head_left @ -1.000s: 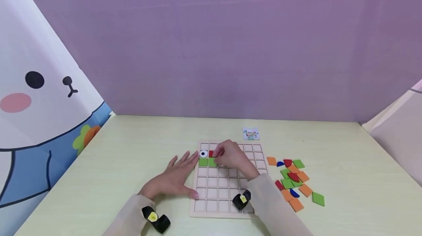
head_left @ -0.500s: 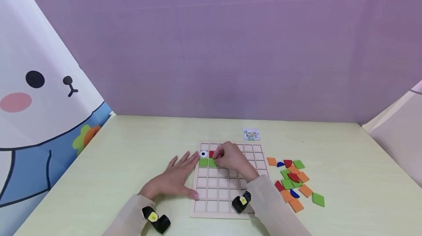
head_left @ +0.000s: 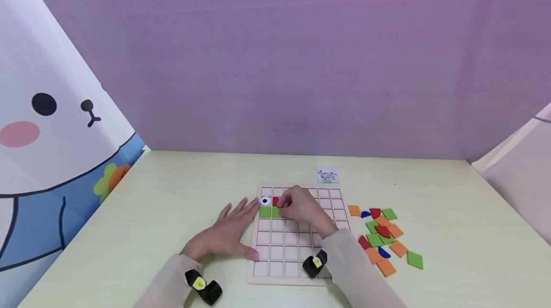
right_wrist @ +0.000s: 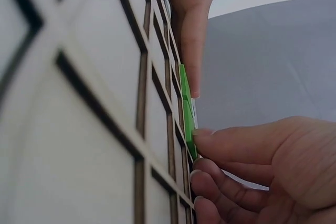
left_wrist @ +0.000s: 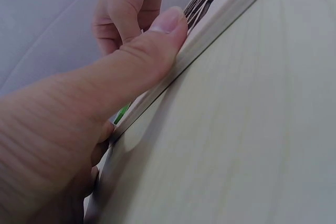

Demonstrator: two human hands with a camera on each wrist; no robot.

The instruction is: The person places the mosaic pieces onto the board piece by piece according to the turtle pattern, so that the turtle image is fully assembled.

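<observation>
A pale wooden grid board lies on the table. In its upper left cells are a white eye tile, a red tile and two green tiles side by side. My right hand reaches over the board, its thumb and curled fingers pinching the right end of the second green tile. Spread along the board's left edge, my left hand keeps its fingers extended. Its thumb rests on the wooden rim, seen in the left wrist view.
To the right of the board lies a loose scatter of orange, green, red and blue tiles, some overlapping. A small printed card is behind the board. A purple backdrop rises at the table's far edge.
</observation>
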